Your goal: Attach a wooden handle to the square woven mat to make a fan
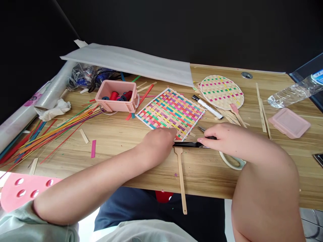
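Black, glossy and flat, a narrow strip (pixel 187 144) spans the space between both hands: the left hand (pixel 161 144) has its fingers closed on one end, while the right hand (pixel 217 135) grasps a dark-handled pointed tool (pixel 211 137), its thumb by the other end; whether it pinches that too, I cannot tell. Beneath the strip, a slim pale wooden handle (pixel 182 181) extends past the table edge. Just beyond the hands lies a multicoloured woven square with white edging (pixel 174 114), and farther off, a pink plastic box (pixel 114 106) containing thread spools (pixel 114 96).
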`<state>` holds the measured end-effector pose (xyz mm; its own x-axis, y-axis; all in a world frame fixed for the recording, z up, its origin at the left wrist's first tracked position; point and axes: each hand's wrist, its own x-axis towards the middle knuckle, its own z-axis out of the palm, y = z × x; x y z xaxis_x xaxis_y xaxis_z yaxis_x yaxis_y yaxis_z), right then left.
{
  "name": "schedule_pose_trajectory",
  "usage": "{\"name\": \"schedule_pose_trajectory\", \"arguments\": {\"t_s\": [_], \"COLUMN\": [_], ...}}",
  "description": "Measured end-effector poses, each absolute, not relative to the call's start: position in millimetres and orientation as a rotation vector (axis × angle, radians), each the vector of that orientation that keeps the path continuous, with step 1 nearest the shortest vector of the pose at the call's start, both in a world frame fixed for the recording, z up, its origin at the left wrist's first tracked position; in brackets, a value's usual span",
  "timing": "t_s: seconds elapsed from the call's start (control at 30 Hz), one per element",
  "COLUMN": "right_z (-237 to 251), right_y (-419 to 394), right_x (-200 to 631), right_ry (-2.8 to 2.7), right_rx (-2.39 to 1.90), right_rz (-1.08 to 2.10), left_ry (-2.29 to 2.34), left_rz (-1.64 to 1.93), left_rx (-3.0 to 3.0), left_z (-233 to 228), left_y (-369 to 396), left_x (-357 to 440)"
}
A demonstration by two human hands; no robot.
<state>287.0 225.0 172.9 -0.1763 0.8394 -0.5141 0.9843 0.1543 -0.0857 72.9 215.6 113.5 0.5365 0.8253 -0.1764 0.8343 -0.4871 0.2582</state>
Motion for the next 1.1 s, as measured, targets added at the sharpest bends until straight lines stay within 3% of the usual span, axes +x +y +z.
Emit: {"name": "schedule_pose_trajectory", "arguments": {"t_s": [0.63,1.1], "right_z": [166,169], "right_y": [225,226], "right_x": [289,291], "right_ry": [2.117,2.081], "right_rx": [1.723,1.731], "right_rz": [-0.588,-0.579], "left_ry": [1.376,0.908], "left_rz": [-0.245,0.238], "left_rx": [2.459,2.597], "left_z": [122,117], "left_y": [220,226], "left_x": [74,74]}}
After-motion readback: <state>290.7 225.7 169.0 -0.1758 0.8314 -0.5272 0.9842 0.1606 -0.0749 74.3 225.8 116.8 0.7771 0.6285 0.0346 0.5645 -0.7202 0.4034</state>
